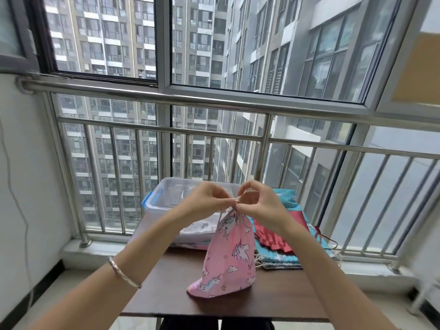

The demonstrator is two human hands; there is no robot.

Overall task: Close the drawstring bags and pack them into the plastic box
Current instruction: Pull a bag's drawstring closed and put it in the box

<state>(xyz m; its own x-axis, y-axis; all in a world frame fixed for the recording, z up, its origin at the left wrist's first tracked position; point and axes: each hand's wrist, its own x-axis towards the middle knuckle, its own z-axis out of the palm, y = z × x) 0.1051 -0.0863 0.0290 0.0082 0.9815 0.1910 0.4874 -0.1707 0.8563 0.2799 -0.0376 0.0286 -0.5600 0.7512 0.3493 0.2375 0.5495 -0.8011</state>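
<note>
Nearest, a silver bracelet (124, 275) circles the left wrist above the dark brown worktop (166, 289). Just beyond, a pink unicorn-print drawstring bag (229, 256) stands on the worktop, its lower corner resting on the surface and its neck gathered tight at the top. Both hands meet at that neck: the left hand (206, 198) pinches the cord from the left, the right hand (258, 202) pinches it from the right, fingertips almost touching. Behind the right forearm lies a pile of flat teal and red bags (281, 248). Farther back on the left sits the clear plastic box (164, 198) with pale fabric inside, in front of the steel railing (214, 101).
</note>
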